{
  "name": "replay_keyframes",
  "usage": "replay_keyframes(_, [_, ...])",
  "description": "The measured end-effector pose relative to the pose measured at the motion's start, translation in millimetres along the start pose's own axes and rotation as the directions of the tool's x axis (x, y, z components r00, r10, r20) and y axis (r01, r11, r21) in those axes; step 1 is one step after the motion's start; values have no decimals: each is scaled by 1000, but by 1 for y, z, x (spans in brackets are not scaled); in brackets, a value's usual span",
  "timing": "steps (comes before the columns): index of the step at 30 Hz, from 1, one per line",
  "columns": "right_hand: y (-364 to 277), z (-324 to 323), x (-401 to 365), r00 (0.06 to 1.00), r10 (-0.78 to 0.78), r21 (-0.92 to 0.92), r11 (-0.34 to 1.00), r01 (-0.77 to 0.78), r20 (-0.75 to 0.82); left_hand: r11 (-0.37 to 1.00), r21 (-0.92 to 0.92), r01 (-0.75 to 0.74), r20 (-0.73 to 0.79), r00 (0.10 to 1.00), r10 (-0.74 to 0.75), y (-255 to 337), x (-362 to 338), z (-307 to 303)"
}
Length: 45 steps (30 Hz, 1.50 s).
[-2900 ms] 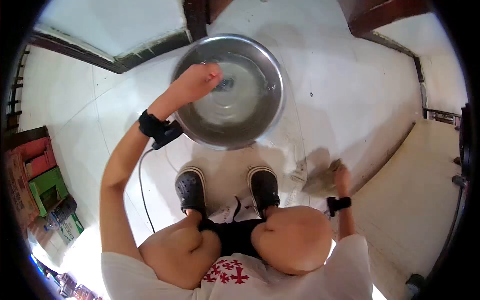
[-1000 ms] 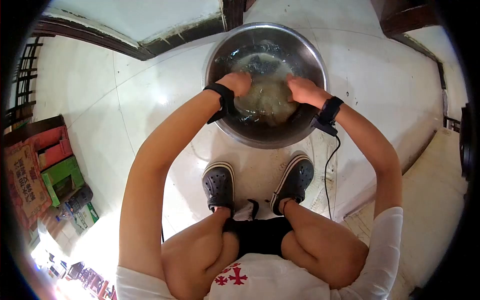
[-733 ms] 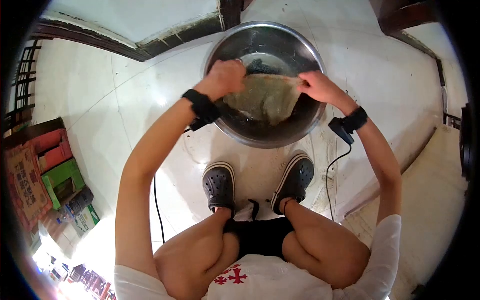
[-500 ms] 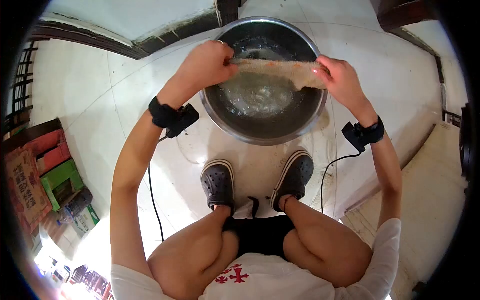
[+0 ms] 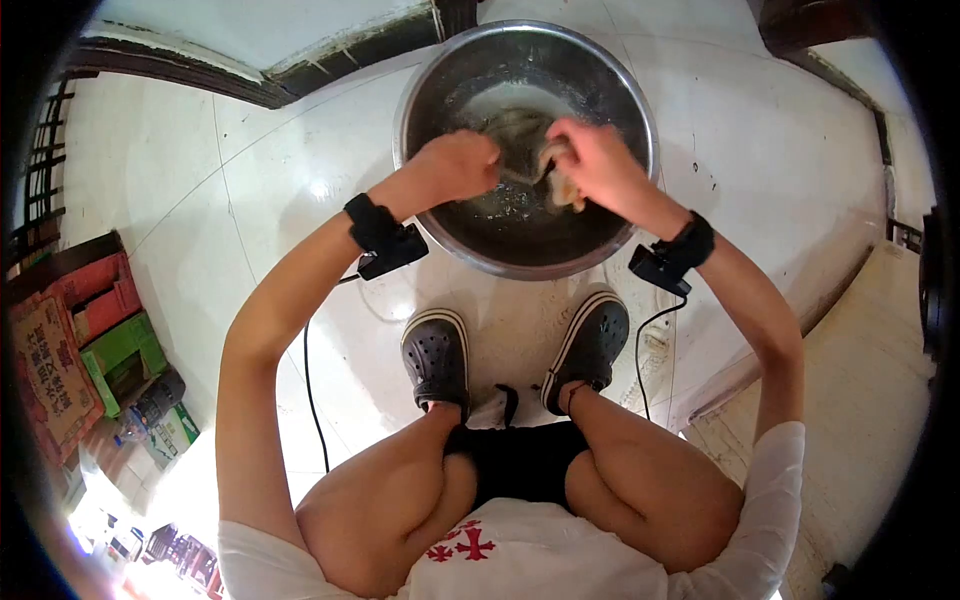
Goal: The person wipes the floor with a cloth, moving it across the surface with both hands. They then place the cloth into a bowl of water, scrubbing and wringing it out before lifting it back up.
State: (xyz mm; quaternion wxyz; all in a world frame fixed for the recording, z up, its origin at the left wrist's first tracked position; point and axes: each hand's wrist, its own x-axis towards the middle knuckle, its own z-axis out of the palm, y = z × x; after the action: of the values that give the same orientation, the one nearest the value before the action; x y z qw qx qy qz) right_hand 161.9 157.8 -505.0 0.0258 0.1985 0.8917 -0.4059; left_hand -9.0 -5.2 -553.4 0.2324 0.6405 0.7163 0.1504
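A large steel basin (image 5: 440,225) of cloudy water stands on the floor in front of my feet. Over the water hangs a wet beige cloth (image 5: 567,190), folded and bunched, with its middle sagging between my hands. My left hand (image 5: 460,165) is closed around one end of it, above the basin's left half. My right hand (image 5: 603,172) grips the other end on the right, and a loose fold dangles beneath its fingers. Some of the cloth is hidden behind my fingers, and the right hand is slightly blurred.
Dark clogs (image 5: 436,355) are on my feet, just behind the basin. Black straps with small devices (image 5: 385,238) sit on both wrists, and cables run down from them. Cardboard boxes (image 5: 55,370) are stacked at the left. A dark-edged door frame (image 5: 270,92) stands at the upper left.
My hands have come closer together and slightly lower, both moving inward over the basin. The cloth, stretched taut before, is now slack and bunched between them.
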Motion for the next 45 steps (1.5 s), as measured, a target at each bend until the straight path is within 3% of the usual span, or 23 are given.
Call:
replay_keyframes(2, [30, 32, 3, 946, -316, -108, 941, 322, 68, 992, 103, -74, 143, 988, 59, 1, 2, 15])
replay_keyframes(3, [10, 26, -2, 959, -35, -196, 976, 94, 282, 984, 157, -81, 264, 964, 38, 3, 7, 20])
replay_keyframes(6, [33, 48, -2, 942, 14, -402, 907, 130, 336, 932, 333, -146, 218, 973, 75, 1, 8, 28])
replay_keyframes(7, [36, 46, 0, 932, 65, -426, 899, 100, 356, 940, 313, -135, 297, 954, 38, -5, 14, 33])
replay_keyframes(9, [63, 47, 10, 909, 56, -409, 903, 129, 412, 956, 271, -107, 452, 891, -28, -21, 31, 45])
replay_keyframes(11, [81, 41, 19, 903, 29, -442, 878, 182, 429, 924, 372, -86, 559, 816, -148, -23, 47, 39])
replay_keyframes(12, [84, 40, 26, 911, 49, -469, 868, 164, 409, 904, 419, -82, 605, 768, -210, -22, 53, 34])
replay_keyframes(13, [86, 40, 32, 920, 68, -497, 856, 146, 386, 922, 388, -9, 586, 775, -239, -14, 56, 18])
replay_keyframes(15, [85, 45, 36, 923, 121, -541, 835, 104, 364, 920, 367, -140, 608, 784, -123, -29, 64, 24])
replay_keyframes(18, [79, 46, 27, 824, 155, -472, 869, 148, 545, 948, 265, -178, 545, 838, 6, -40, 58, 24])
replay_keyframes(21, [92, 44, 28, 890, -46, -443, 855, 270, 454, 936, 274, -220, 637, 771, -5, -32, 59, 17])
replay_keyframes(24, [76, 36, 23, 827, 78, -374, 912, 166, 557, 966, 229, -117, 675, 734, -71, -26, 63, 18])
replay_keyframes(26, [51, 19, 25, 793, 237, -216, 967, -136, 561, 984, 180, -10, 700, 703, -121, -17, 66, 10])
replay_keyframes(27, [40, 10, 26, 758, 307, -134, 950, -283, 575, 988, 156, -5, 662, 743, -101, -11, 64, 6])
replay_keyframes(28, [37, 0, 24, 797, 267, 6, 947, -321, 542, 991, 132, 0, 620, 780, -83, -6, 61, 3])
replay_keyframes(30, [35, -24, 17, 868, 204, 291, 886, -360, 453, 996, 86, -5, 550, 834, -43, -6, 58, 3])
replay_keyframes(33, [14, -57, 5, 900, 161, 525, 765, -373, 405, 999, 36, -2, 447, 894, -14, -16, 60, 16])
replay_keyframes(35, [6, -71, -1, 936, 152, 539, 783, -310, 318, 998, 11, 57, 352, 934, -57, -14, 60, 12])
replay_keyframes(40, [-15, -104, -20, 972, 173, 582, 779, -234, 159, 991, -130, 30, 75, 997, -20, -21, 45, -29])
replay_keyframes(42, [-28, -114, -27, 974, 197, 577, 785, -225, 111, 978, -206, 17, -97, 995, -37, -25, 36, -44])
replay_keyframes(43, [-36, -121, -31, 972, 206, 581, 780, -233, 112, 986, -72, -148, -255, 959, 125, -26, 32, -52])
replay_keyframes(45, [-40, -124, -35, 966, 237, 577, 777, -253, 104, 990, -83, -118, -345, 935, 83, -18, 26, -62])
